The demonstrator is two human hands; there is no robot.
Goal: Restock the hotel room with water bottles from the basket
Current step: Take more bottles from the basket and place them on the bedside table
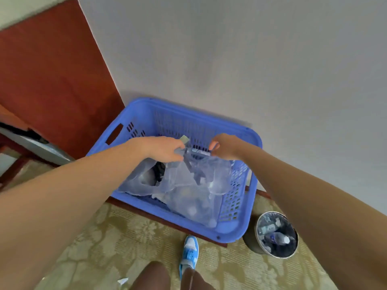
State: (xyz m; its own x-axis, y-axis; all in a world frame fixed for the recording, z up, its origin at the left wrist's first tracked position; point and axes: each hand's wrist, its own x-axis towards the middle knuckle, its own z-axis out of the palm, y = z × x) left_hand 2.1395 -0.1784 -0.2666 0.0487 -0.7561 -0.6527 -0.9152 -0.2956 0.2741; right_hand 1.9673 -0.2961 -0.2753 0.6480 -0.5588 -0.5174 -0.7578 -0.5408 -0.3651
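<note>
Clear plastic wrap (188, 191) is what both hands are into, over the blue basket (146, 114). Left hand (165, 148) is closed around a water bottle (189, 151) that lies sideways between the hands, long axis running left to right, so the left is nearer. Right hand (225, 146) pinches its far end (bottle or wrap, can't tell). More bottles sit below the hands inside the wrap, which probably snags any lift. A full bin (276, 235) sits below the right arm.
</note>
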